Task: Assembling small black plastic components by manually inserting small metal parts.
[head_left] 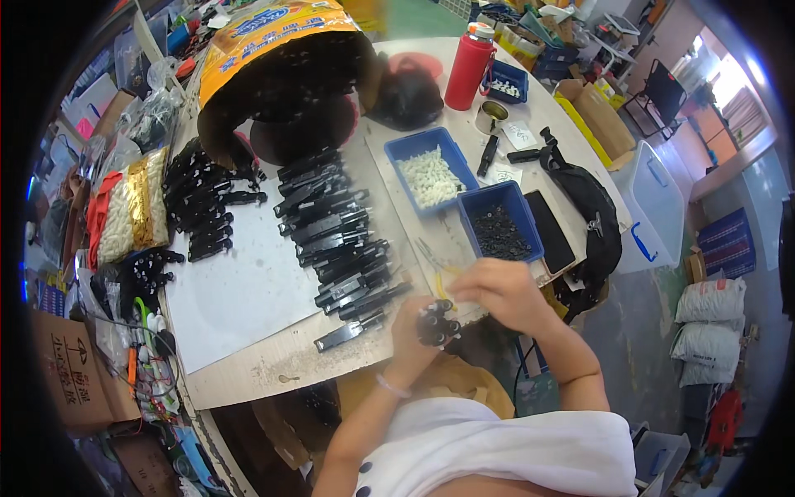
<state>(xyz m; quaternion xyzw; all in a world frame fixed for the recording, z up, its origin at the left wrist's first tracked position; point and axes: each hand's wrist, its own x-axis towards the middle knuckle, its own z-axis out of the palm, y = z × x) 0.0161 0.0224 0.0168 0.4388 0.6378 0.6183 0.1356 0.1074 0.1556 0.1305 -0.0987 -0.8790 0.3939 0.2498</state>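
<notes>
My left hand [408, 331] is closed around a bundle of black rod-like parts [437, 324], their round ends facing up. Close beside those ends, my right hand [503, 291] has its fingers pinched together; whatever they hold is too small to make out. Yellow-handled pliers or tweezers [440, 286] lie on the table behind the hands, partly hidden. To the left of my hands stretches a long row of black plastic parts [335, 240]. A blue bin of small black pieces [537, 248] stands just beyond my right hand, and another blue bin [397, 153] holds small white pieces.
A large orange bag [273, 37] gapes at the back left, near more black parts [199, 199] piled along the left edge. A red bottle [469, 70], an open tin [490, 116], a black waist bag [592, 207] and a dark phone-like slab [548, 232] occupy the right side.
</notes>
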